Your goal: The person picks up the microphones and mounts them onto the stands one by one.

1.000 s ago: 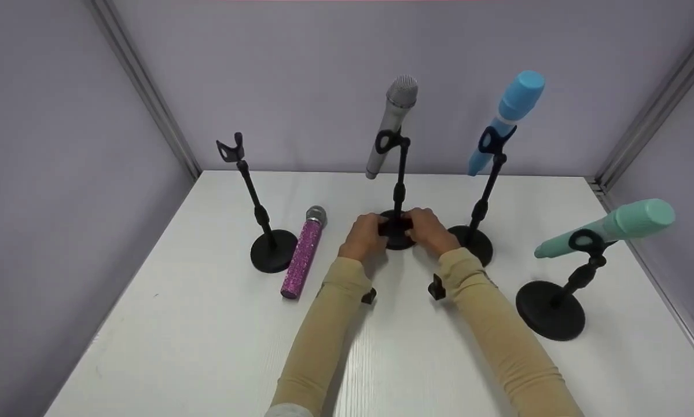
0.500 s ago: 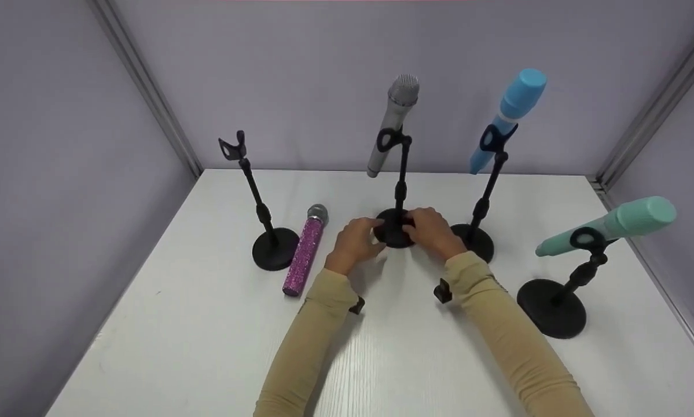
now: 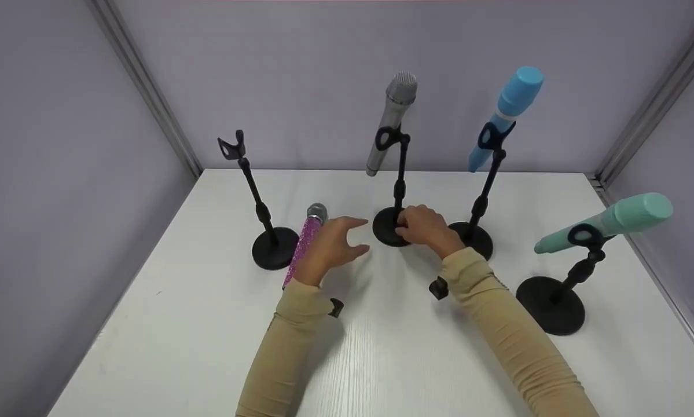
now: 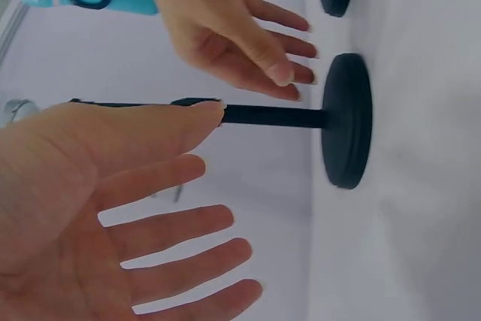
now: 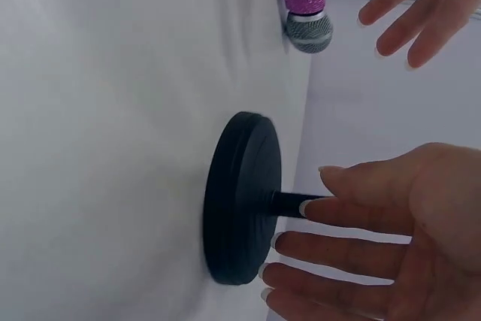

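Observation:
In the head view a grey microphone (image 3: 388,124) leans in the clip of the middle black stand (image 3: 399,188), whose round base rests on the white table. My right hand (image 3: 426,227) is right beside that stand; both wrist views show its fingers loosely extended, gripping nothing. To the left, my left hand (image 3: 328,248) hovers with thumb and fingers spread and holds nothing. It partly hides a glittery pink microphone (image 3: 304,242) lying on the table. In the left wrist view the left palm and straight fingers (image 4: 180,229) show in front of the middle stand.
A stand with a bare clip (image 3: 255,191) is at the left. A blue microphone (image 3: 506,119) sits in a stand right of the middle one. Nearer at the right, a mint-green microphone (image 3: 607,225) rests in a lower stand (image 3: 550,305). Grey-violet walls (image 3: 300,81) border the table (image 3: 167,341).
Both hands held the middle stand's base earlier. My left hand has let go and moved left toward the pink microphone. The right hand has loosened but remains by the base.

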A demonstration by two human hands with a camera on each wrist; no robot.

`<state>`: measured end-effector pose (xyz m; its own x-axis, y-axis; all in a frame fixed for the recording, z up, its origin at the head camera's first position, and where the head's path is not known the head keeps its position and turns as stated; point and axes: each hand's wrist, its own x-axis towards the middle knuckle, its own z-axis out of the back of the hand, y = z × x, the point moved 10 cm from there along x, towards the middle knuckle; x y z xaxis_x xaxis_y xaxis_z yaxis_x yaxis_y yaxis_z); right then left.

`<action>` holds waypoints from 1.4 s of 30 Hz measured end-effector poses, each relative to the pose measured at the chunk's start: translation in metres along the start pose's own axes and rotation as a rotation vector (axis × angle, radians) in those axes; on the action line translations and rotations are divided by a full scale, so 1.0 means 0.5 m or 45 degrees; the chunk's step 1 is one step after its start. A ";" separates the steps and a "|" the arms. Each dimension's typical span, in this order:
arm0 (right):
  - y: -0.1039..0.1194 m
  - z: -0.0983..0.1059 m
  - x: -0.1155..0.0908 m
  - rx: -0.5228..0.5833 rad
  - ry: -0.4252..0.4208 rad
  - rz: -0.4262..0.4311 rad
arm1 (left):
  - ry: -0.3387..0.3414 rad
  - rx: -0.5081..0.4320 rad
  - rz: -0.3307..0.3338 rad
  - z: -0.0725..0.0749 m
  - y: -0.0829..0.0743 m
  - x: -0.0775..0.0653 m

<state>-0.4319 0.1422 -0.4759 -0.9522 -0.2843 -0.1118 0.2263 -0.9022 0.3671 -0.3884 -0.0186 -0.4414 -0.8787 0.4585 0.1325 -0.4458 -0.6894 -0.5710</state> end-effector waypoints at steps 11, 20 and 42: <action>0.050 0.000 -0.003 0.072 0.023 0.102 | -0.003 -0.109 0.125 0.105 0.068 -0.079; 0.093 -0.002 0.004 0.151 0.011 0.161 | 0.026 -0.123 0.191 0.162 0.145 -0.122; 0.227 -0.055 0.057 0.314 -0.163 0.263 | -0.036 -0.251 0.483 0.231 0.306 -0.198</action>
<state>-0.4277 0.0228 -0.4630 -0.9131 -0.3954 0.0991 0.3752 -0.7201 0.5837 -0.3893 -0.2340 -0.4483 -0.9797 0.1759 -0.0961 -0.0516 -0.6846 -0.7271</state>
